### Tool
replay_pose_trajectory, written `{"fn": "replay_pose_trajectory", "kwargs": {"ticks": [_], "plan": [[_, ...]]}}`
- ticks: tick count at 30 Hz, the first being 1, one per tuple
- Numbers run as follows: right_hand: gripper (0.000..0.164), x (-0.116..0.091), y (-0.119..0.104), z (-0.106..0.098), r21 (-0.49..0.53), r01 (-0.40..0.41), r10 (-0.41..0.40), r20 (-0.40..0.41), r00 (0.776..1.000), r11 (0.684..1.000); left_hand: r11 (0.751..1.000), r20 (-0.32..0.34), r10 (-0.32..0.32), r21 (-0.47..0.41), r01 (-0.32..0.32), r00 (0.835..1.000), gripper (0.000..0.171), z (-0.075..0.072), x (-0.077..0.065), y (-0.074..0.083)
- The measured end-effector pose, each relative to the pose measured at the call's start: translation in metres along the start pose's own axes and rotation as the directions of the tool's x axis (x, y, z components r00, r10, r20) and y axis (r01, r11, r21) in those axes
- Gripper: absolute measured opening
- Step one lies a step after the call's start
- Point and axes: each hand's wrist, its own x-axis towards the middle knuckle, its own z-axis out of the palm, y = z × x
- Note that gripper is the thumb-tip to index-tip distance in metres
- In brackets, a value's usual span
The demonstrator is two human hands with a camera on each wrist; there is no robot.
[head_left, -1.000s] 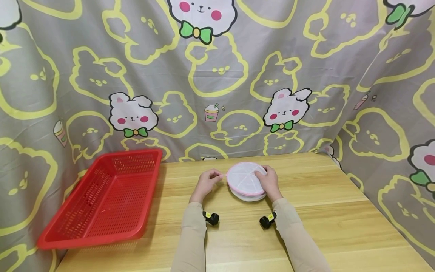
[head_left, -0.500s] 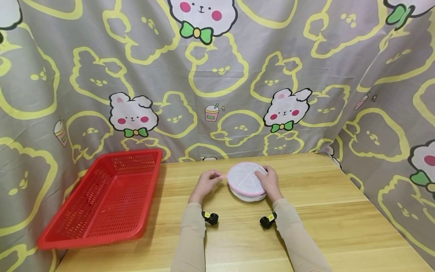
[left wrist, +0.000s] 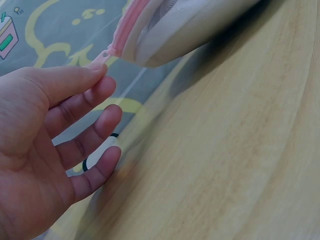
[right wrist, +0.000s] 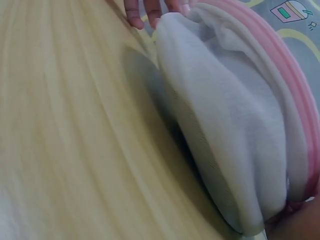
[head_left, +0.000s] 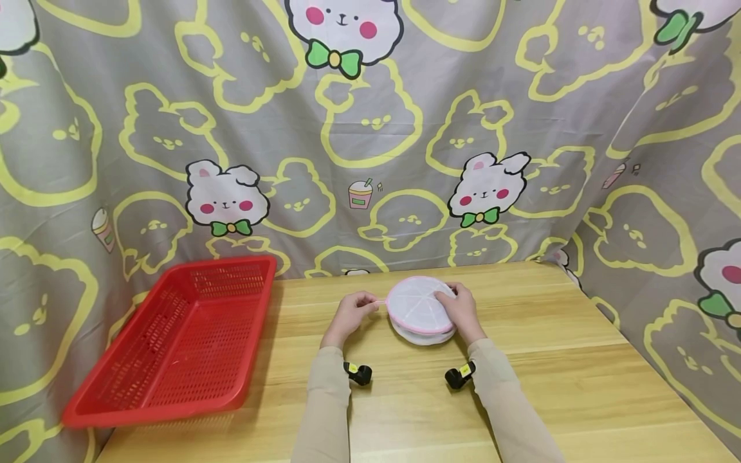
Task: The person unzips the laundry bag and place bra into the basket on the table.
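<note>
A round white mesh laundry bag [head_left: 418, 307] with a pink zip round its rim is held over the wooden table. My left hand [head_left: 350, 315] pinches the pink zipper pull [left wrist: 99, 60] between thumb and forefinger at the bag's left side; the other fingers are loosely bent, away from the bag. On the right side, my right hand [head_left: 464, 310] grips the bag, thumb on its top panel and fingers mostly hidden behind and beneath. In the right wrist view, the soft white side wall [right wrist: 230, 120] sags in folds below the pink zip [right wrist: 285, 65].
A red perforated plastic basket [head_left: 191, 347] stands at the left of the wooden table [head_left: 556, 399]. Behind the table hangs a grey curtain [head_left: 399, 154] printed with cartoon rabbits, which also runs along both sides. Small black cameras sit on both wrists.
</note>
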Motion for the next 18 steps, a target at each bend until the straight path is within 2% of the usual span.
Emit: {"fn": "replay_pose_trajectory", "kwargs": {"ticks": [5, 18], "plan": [[0.05, 0.0012, -0.001, -0.0033, 0.009, -0.017, 0.017, 0.009, 1.0, 1.0, 1.0, -0.011, 0.003, 0.003, -0.003, 1.0, 0.015, 0.0002, -0.0006, 0.0005], [0.047, -0.0005, -0.0069, -0.0096, 0.161, -0.01, 0.017, -0.041, 0.999, 0.987, 1.0, -0.08, 0.011, 0.022, -0.009, 0.997, 0.015, 0.0032, -0.0009, 0.0057]]}}
